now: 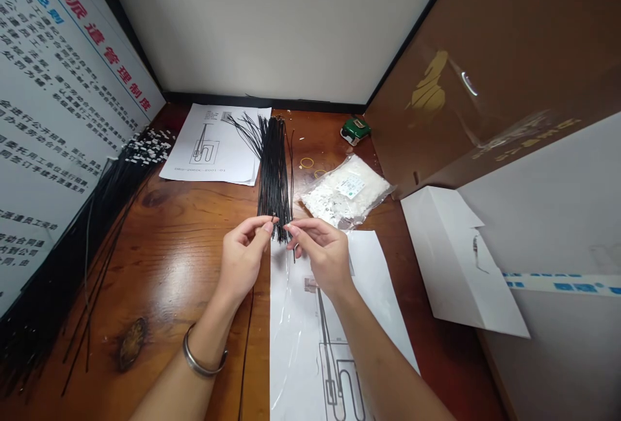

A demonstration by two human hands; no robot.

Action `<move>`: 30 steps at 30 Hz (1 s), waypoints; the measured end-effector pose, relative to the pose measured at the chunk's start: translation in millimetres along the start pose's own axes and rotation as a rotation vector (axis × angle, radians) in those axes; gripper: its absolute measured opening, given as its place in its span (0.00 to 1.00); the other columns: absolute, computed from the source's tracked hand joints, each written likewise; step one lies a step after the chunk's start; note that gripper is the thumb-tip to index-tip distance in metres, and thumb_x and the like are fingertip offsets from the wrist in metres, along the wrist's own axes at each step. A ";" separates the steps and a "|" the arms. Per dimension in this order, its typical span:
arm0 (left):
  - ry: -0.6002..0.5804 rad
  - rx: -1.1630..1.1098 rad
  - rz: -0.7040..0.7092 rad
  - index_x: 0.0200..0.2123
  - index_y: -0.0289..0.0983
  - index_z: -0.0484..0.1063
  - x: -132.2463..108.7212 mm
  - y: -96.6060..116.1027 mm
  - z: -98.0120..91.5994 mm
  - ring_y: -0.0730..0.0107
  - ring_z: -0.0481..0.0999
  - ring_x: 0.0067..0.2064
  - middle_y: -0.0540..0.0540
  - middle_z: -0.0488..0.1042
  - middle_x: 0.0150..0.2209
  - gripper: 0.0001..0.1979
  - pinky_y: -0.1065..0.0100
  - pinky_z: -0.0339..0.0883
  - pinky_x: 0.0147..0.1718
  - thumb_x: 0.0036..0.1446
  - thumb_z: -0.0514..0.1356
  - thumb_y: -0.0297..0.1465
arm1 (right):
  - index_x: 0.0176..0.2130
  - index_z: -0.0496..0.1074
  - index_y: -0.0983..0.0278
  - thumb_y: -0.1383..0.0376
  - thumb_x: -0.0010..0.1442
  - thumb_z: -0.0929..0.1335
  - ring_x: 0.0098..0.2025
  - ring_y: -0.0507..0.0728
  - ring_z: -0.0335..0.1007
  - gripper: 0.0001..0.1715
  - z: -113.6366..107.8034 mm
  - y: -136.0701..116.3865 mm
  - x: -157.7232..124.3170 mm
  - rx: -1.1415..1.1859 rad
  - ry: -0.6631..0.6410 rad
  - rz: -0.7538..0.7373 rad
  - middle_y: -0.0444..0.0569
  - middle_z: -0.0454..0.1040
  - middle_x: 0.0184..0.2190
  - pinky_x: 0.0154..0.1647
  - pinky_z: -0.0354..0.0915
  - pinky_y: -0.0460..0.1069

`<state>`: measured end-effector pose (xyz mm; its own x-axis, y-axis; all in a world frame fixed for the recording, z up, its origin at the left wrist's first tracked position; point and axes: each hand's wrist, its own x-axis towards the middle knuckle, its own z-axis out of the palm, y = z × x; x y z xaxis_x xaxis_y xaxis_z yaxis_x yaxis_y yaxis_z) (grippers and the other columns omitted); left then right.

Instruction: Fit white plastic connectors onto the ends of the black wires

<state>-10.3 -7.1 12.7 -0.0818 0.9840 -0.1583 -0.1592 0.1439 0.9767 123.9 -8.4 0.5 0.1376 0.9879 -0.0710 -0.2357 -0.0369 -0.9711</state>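
Observation:
My left hand (pixel 245 256) and my right hand (pixel 323 253) face each other close together over the lower end of a bundle of black wires (pixel 274 175). Thumb and forefinger of my left hand are pinched on a thin black wire end. The fingers of my right hand pinch a tiny piece that is too small to make out. Below the hands lies a printed drawing sheet (pixel 383 298), partly covered by my right forearm. A clear bag of small white parts (pixel 356 185) rests just beyond my right hand.
Another drawing sheet (pixel 228 169) lies at the back left. Black wires with white ends (pixel 104 194) run along the left side. A green tape measure (pixel 356 130) and yellow rubber bands (pixel 306 162) are at the back. A folded white paper (pixel 451 272) is at the right.

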 end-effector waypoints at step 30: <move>-0.152 0.270 0.114 0.32 0.34 0.76 -5.4 -4.1 3.8 0.75 0.67 0.25 0.52 0.70 0.22 0.09 0.73 0.61 0.26 0.58 0.59 0.34 | 0.28 0.80 0.62 0.66 0.47 0.74 0.23 0.49 0.65 0.02 -4.8 1.9 2.2 -0.051 -0.019 -0.098 0.48 0.77 0.30 0.17 0.60 0.44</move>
<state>-5.5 -12.5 10.0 0.0666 0.9969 -0.0425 0.1105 0.0350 0.9933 128.4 -7.1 -2.6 0.1390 0.9899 0.0290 -0.1725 0.0531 -0.9836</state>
